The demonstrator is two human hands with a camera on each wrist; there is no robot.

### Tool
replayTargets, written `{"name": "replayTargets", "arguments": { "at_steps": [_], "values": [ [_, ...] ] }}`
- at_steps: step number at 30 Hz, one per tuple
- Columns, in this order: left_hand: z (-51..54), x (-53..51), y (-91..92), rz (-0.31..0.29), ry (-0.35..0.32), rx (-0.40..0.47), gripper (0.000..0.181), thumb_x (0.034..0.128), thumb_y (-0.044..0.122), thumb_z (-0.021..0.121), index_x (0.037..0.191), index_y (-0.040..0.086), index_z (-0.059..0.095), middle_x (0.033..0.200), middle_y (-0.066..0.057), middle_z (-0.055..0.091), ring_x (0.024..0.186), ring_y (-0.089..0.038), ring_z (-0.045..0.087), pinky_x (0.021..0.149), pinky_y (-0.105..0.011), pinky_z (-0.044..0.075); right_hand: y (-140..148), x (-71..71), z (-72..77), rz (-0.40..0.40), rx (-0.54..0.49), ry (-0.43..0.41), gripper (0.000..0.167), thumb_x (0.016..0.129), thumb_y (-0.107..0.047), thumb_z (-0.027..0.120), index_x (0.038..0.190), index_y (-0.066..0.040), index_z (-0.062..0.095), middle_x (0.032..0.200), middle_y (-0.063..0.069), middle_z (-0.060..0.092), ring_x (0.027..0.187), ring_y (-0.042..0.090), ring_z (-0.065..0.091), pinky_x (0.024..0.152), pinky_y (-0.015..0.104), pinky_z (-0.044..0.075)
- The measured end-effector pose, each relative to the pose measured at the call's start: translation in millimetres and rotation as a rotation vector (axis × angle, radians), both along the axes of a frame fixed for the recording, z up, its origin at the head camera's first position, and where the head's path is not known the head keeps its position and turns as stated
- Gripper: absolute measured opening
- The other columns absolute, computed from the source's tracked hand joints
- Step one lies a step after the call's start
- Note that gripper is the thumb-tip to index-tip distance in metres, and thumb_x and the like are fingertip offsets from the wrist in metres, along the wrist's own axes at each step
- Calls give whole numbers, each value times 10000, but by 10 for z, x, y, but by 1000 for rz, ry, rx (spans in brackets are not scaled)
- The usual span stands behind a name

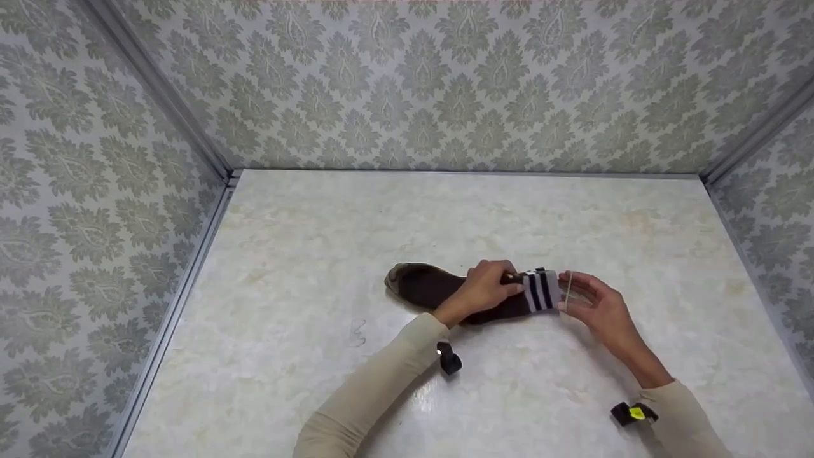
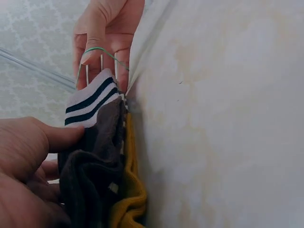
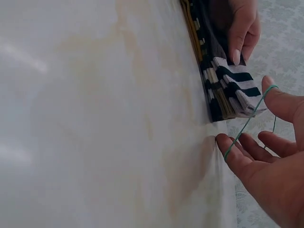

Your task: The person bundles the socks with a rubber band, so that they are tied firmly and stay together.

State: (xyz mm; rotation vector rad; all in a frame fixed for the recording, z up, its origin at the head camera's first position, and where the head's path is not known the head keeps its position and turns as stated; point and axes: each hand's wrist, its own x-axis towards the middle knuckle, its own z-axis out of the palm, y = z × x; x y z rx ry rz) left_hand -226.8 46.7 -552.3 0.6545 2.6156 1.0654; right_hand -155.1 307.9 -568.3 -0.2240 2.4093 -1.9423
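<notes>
A stack of dark socks (image 1: 427,287) lies lengthwise on the table, with a pale striped cuff (image 1: 542,291) at its right end. My left hand (image 1: 486,291) grips the stack just behind the cuff, its thumb on top in the left wrist view. A mustard-yellow sock (image 2: 133,183) shows along the stack's side there. Off the cuff's end, my right hand (image 1: 603,312) holds a thin green rubber band (image 3: 248,122) stretched over its spread thumb and fingers. In the right wrist view the band is beside the cuff opening; whether it touches the fabric I cannot tell.
The socks lie on a pale marbled table (image 1: 305,242). Patterned panels (image 1: 458,83) rise behind it and at both sides, with metal strips (image 1: 172,95) at the corners. A faint pencil-like mark (image 1: 358,333) is left of the forearms.
</notes>
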Motion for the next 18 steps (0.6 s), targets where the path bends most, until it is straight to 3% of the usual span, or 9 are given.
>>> {"name": "replayTargets", "arguments": {
  "at_steps": [7,13,18],
  "values": [
    [-38,-11,-31,-10,31,85,206,1018,166,808,1207,84,799,1219,-52,801,1185,-244,716,1029,-375,524,-128,-65,107,52,124,-25,700,957,2,842,1573,42,511,1630,250,500,1519,408,483,1097,241,517],
    [-56,-31,-49,-11,10,142,196,991,128,826,1178,70,812,1192,-61,809,1149,-201,726,1015,-279,526,-238,-172,193,93,227,43,672,961,33,823,1558,50,514,1634,230,503,1566,413,404,1246,475,397],
    [-60,-35,-64,-2,-20,158,194,995,129,821,1181,75,819,1192,-49,808,1151,-194,719,1021,-279,519,-308,-261,258,155,347,84,681,963,23,827,1562,44,504,1626,238,512,1556,430,413,1241,616,366]
  ]
}}
